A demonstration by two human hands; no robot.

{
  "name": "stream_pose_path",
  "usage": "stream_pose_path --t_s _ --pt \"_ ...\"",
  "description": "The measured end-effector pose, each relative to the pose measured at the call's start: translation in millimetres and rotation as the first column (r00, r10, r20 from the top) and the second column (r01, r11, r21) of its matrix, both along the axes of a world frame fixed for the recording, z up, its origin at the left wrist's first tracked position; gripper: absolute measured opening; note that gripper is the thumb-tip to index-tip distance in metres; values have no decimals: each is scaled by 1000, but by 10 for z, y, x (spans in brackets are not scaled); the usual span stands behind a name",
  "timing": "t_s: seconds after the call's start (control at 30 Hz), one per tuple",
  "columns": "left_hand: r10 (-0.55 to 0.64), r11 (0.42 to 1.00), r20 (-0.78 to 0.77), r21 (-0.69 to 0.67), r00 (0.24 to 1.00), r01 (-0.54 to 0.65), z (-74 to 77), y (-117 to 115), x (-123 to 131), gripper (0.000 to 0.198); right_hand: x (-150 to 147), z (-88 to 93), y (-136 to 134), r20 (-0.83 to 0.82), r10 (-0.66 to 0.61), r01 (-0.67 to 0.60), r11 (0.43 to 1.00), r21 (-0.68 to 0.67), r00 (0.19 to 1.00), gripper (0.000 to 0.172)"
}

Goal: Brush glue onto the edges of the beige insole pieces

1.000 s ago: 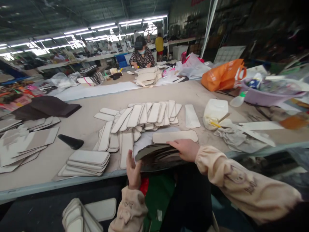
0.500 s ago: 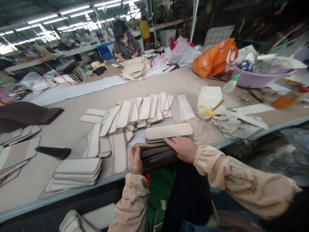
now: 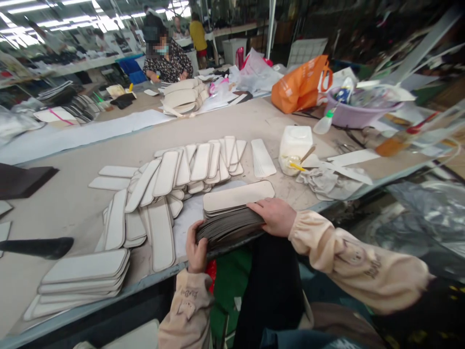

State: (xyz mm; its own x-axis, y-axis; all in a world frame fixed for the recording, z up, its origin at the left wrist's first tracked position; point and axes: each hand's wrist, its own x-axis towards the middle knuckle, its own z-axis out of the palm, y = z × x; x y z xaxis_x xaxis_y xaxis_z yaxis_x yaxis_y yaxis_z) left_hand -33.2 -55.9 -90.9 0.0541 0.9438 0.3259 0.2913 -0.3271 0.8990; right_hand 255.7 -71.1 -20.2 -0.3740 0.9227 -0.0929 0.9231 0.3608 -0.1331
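Between my two hands, at the table's front edge, is a thick stack of thin dark strips (image 3: 230, 225), its layered edges turned up toward me. My left hand (image 3: 197, 246) grips the left end, thumb in front and fingers behind. At the other end my right hand (image 3: 274, 216) holds the stack with its fingers over the top edge. Just behind it lies a small pile of cream rounded panels (image 3: 238, 195) on a pale sheet. To the left spreads a heap of similar white panels (image 3: 160, 232), overlapping in several directions.
A white plastic container (image 3: 296, 140) stands behind my right hand, beside a crumpled cloth (image 3: 323, 180). Farther back are an orange bag (image 3: 300, 87) and a purple basin (image 3: 359, 116). A black tapered object (image 3: 47, 247) lies left, near stacked panels (image 3: 85, 269). Another person (image 3: 169, 60) works across the table.
The dark stack has tilted, so more of its layered edges face me. My left fingers have shifted around its left end. The whole view has swung slightly to the right.
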Motion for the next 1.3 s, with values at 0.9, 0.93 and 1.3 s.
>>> stream_pose_path --t_s 0.9,0.93,1.3 --pt "-15 1000 -296 -27 955 7 119 -29 88 44 854 -477 -386 -610 -287 284 953 -105 739 67" --pt "-41 999 -288 -30 957 33 133 -22 78 44 869 -565 -423 -686 -316 319 939 -127 656 69" --pt "-320 947 -280 -132 905 294 161 50 -41 49 346 -816 -350 -775 -224 543 821 177 591 62"
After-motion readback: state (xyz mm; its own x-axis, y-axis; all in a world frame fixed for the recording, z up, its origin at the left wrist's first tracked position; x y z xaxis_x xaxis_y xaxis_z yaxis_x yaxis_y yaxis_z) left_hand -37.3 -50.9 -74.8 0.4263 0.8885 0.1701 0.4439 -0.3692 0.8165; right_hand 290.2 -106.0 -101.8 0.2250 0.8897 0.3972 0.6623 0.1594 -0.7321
